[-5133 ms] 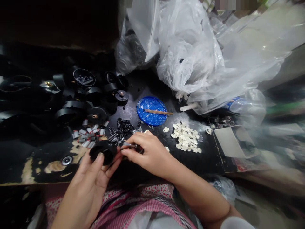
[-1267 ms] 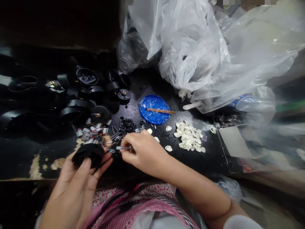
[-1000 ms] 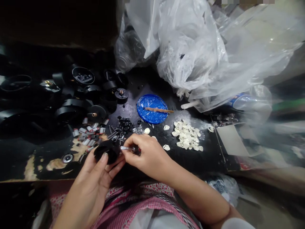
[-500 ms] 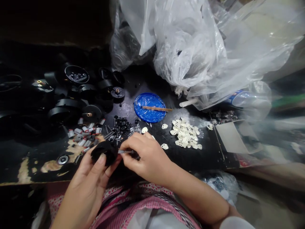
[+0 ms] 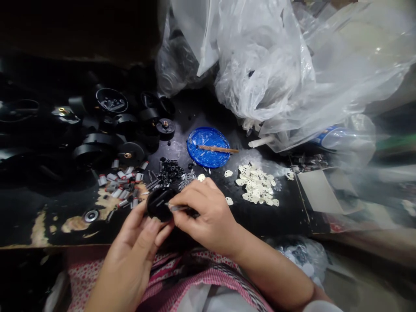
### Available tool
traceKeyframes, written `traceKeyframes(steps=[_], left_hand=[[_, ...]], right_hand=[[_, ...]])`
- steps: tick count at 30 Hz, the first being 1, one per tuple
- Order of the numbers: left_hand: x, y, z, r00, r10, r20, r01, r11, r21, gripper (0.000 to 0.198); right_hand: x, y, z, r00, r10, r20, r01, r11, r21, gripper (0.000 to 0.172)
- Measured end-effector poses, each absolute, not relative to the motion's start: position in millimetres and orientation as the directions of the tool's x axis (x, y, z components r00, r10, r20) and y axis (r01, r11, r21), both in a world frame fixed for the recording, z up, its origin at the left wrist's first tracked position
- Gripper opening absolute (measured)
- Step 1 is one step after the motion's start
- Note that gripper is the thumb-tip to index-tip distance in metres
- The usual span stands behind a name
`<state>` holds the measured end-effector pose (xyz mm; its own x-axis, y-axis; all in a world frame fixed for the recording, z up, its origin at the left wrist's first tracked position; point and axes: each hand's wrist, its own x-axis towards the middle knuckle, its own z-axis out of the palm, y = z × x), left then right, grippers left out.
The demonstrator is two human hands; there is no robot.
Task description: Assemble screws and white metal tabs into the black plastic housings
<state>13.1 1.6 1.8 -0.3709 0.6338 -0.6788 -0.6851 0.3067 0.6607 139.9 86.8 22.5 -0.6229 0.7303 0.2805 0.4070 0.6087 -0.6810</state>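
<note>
Left hand (image 5: pixel 134 247) grips the black round part (image 5: pixel 158 203), thumb & fingertips on its rim, open face tipped up and to the right. Right hand (image 5: pixel 209 216) is pinched shut on a thin metal tool (image 5: pixel 178 208), tip at the part's open face. Can't tell if it's tweezers or a small driver. The part is held just above the near edge of the table (image 5: pixel 260 219), w/ pink patterned cloth (image 5: pixel 195 277) on the lap below.

Handling, my read: the part looks like hard moulded plastic, so light, stiff, smooth, prob. a bit slippery. Best taken by the outer rim, fingers off the open face where small bits would sit. The tool is thin & rigid; pinch it close to the tip for control.

Outward:
- Just beyond the hands, a pile of small black springs (image 5: pixel 167 170) & similar bits.
- Left of that, grey cylinders (image 5: pixel 121 180) w/ red ends.
- Near-left on a worn patch, a silver ring (image 5: pixel 91 215).
- Far left, more black housings (image 5: pixel 97 147), some w/ brass centres.
- Centre, a blue lid (image 5: pixel 208 147) w/ a wooden stick (image 5: pixel 217 149) across it.
- Right of the hands, a heap of white plates (image 5: pixel 256 184).
- Far & right, clear plastic bags (image 5: pixel 269 73), a bottle (image 5: pixel 328 138) under them, and a card sheet (image 5: pixel 320 190) nearer.
</note>
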Motion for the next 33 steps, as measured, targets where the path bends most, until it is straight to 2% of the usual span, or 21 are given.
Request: traceKeyframes(steps=[6,10,13,15,18,21,22,24,26,29,33], left_hand=[[15.5,-1.5,-3.3,-0.309,0.700,-0.644,-0.704,0.287,0.650,0.040],[10.4,-0.3,-7.7,-0.305,0.769,-0.562,-0.590,0.310,0.745,0.036],[4.2,-0.9,-8.2,-0.277,0.790,-0.547,-0.480,0.379,0.791,0.038],[1.2,-3.0,-9.3,-0.254,0.763,-0.594,-0.496,0.425,0.757,0.042],[0.5,-6.6,-14.7,-0.206,0.655,-0.727,-0.628,0.481,0.612,0.053],[3.5,-7.3,-20.9,-0.197,0.564,-0.802,-0.735,0.457,0.502,0.058],[4.9,-6.7,-21.9,-0.209,0.561,-0.801,-0.753,0.430,0.498,0.056],[7.6,-5.2,-21.9,-0.241,0.592,-0.769,-0.763,0.373,0.527,0.048],[9.4,-3.9,-20.5,-0.259,0.649,-0.716,-0.751,0.332,0.572,0.041],[10.5,-3.5,-19.5,-0.276,0.694,-0.665,-0.727,0.301,0.617,0.040],[10.9,-2.7,-19.4,-0.236,0.684,-0.691,-0.739,0.336,0.585,0.049]], right_hand=[[139.2,86.4,18.3,-0.673,0.661,0.332,0.455,0.724,-0.518,0.018],[138.0,88.2,20.7,-0.747,0.591,0.304,0.459,0.789,-0.408,0.022],[136.4,87.5,21.2,-0.768,0.582,0.267,0.466,0.794,-0.391,0.022],[137.2,85.2,22.0,-0.763,0.605,0.227,0.491,0.771,-0.406,0.022],[146.4,82.2,27.0,-0.757,0.639,0.137,0.524,0.718,-0.457,0.019],[167.3,86.6,34.7,-0.692,0.719,0.054,0.591,0.609,-0.529,0.018],[175.4,90.3,36.4,-0.637,0.771,0.024,0.650,0.554,-0.520,0.018],[189.7,99.5,37.0,-0.498,0.866,-0.043,0.793,0.435,-0.427,0.019],[198.5,107.9,33.5,-0.431,0.895,-0.116,0.866,0.375,-0.331,0.018],[200.4,113.1,24.3,-0.452,0.875,-0.172,0.876,0.399,-0.271,0.019],[193.6,109.4,15.5,-0.480,0.868,-0.124,0.862,0.440,-0.253,0.018]])
